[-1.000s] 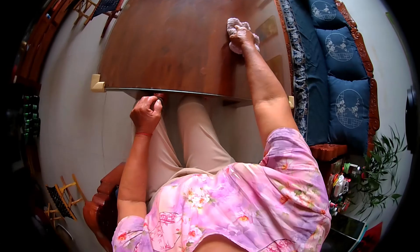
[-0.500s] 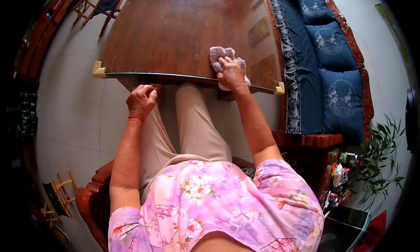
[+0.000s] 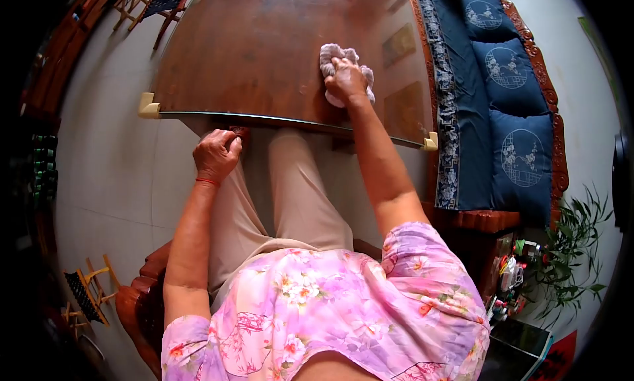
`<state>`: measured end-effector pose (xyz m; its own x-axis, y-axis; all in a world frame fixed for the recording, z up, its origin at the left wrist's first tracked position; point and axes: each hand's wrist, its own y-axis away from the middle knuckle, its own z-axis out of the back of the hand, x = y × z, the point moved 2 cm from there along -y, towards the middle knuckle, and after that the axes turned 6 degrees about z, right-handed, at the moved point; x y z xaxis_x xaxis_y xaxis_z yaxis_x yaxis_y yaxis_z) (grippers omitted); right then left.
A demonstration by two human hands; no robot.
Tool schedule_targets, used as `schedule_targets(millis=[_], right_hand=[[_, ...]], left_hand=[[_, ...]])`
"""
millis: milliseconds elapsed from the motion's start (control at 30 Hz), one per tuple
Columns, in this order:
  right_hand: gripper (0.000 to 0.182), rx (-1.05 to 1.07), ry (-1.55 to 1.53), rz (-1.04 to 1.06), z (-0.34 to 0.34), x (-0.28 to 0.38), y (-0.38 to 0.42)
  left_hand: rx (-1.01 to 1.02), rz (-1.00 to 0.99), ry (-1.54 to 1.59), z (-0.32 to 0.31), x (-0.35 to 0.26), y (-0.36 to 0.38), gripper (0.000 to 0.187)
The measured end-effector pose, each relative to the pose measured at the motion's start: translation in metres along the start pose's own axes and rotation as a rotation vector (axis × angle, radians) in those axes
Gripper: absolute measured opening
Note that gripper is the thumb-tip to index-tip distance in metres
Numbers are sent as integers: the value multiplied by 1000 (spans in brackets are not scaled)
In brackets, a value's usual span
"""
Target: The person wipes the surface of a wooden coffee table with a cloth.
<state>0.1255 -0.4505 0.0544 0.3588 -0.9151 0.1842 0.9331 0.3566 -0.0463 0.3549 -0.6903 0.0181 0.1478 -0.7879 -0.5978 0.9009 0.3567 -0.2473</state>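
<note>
A pale, crumpled cloth (image 3: 333,55) lies on the glass-topped brown table (image 3: 244,57), right of its middle. My right hand (image 3: 347,81) is closed on the cloth and presses it against the tabletop. Below the table's near edge, my left hand (image 3: 216,154) rests by my left knee, its fingers curled together. Whether anything is inside those fingers is hidden; a small dark red object (image 3: 239,131) shows just beside them, under the edge.
Cream corner guards (image 3: 149,106) cap the table's near corners. Along the right runs a carved sofa with blue cushions (image 3: 522,157). A plant (image 3: 574,249) and small items stand at the lower right. Folding stools (image 3: 92,292) stand on the left.
My right hand and the cloth have moved forward, away from the table's near edge. My left hand has stayed nearly in place by the knee.
</note>
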Motion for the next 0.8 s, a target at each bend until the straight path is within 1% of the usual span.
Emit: schedule_targets(millis=[67,100,200,300,333,367,400,467,533,567,600,667,733,767,800], right_hand=[[55,4,40,-30,-1,0,-30],[45,66,55,-32,0,1,-46],[48,143,106,-61,4,4,-88],[52,114,78,-80,-5,-3,-125],[52,102,87,-90,-3,0,-125],[52,134,83,-130,2,4,-122],[52,77,118,-116,-3,4,-121],[53,117,154,-87,-6,5,-115],[53,134,110,-19,0,12,-92],[52,70,109,61,-12,6,-84],[49,-35,44,117,-20,4,-69],[45,-76,39,212,-26,7,-34],[42,-73,0,218,-16,17,9],[44,-139,-16,247,-16,18,29],[46,-142,-28,239,-16,18,46]], left_hand=[[-11,6,17,-1,2,-2,12],[-38,-27,31,-2,3,-4,9],[-18,-15,22,-3,4,-8,10],[-14,-4,0,-2,3,-13,11],[-8,3,-9,-2,2,-13,11],[-28,-6,7,-1,1,-13,12],[-23,3,-9,-3,3,-13,12],[-12,17,-34,-2,4,-12,13],[-14,31,-47,-2,7,-11,13],[-15,36,-53,-1,8,-9,13],[-11,39,-62,-1,8,-8,13],[-2,43,-81,0,8,-5,13],[-21,29,-80,1,9,-2,13],[-30,21,-81,2,9,-1,13],[-45,15,-76,2,11,1,13]])
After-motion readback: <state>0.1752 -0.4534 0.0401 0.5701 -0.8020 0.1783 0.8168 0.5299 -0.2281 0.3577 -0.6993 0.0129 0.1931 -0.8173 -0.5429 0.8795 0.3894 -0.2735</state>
